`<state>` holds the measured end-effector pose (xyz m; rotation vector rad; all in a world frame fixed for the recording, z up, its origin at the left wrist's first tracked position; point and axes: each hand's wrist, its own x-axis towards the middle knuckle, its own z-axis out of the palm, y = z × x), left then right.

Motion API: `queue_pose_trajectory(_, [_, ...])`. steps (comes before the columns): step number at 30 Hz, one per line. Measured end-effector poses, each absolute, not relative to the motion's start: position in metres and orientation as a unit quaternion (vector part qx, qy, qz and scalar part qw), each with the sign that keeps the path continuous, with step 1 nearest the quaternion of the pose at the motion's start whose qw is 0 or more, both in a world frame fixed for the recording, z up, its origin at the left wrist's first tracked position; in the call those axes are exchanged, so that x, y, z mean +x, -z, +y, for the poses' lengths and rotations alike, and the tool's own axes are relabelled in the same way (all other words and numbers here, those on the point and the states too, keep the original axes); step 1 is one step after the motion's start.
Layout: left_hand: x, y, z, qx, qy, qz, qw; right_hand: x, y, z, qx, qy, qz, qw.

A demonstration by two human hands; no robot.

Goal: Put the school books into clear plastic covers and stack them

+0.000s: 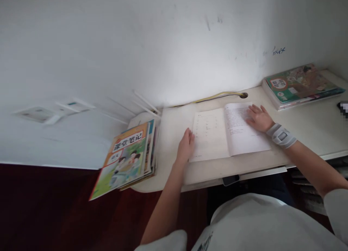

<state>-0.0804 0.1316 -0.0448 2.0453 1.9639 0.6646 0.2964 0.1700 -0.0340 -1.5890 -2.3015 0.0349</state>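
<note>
An open book (pixel 212 135) with printed pages lies on the white desk. My right hand (pixel 259 118) rests on its right-hand page with the fingers spread flat. A grey band (pixel 281 136) circles my right wrist. At the book's left edge is my left hand (pixel 186 144), fingers stretched out and slightly blurred. It is against or just beside that edge; I cannot tell which. The left page carries short, scattered lines, while denser text fills the right one.
A stack of colourful books (pixel 127 157) overhangs the desk's left end. Another stack of books (pixel 301 84) lies at the back right. Yellow and dark cables (pixel 214 96) run along the wall into a desk hole (pixel 244 95). A dark object (pixel 230 180) shows below the front edge.
</note>
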Motion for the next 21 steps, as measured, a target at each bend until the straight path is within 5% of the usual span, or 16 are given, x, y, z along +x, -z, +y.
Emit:
queue_pose_trajectory(6, [-0.088,0.054,0.124,0.735,-0.217,0.632,0.110,0.288,0.024,0.098,-0.466,0.034,-0.881,0.077])
queue_pose_trajectory(21, [-0.098,0.052,0.133,0.727,-0.166,0.661,0.082,0.321,0.032,0.081,-0.503,0.040,-0.863,0.036])
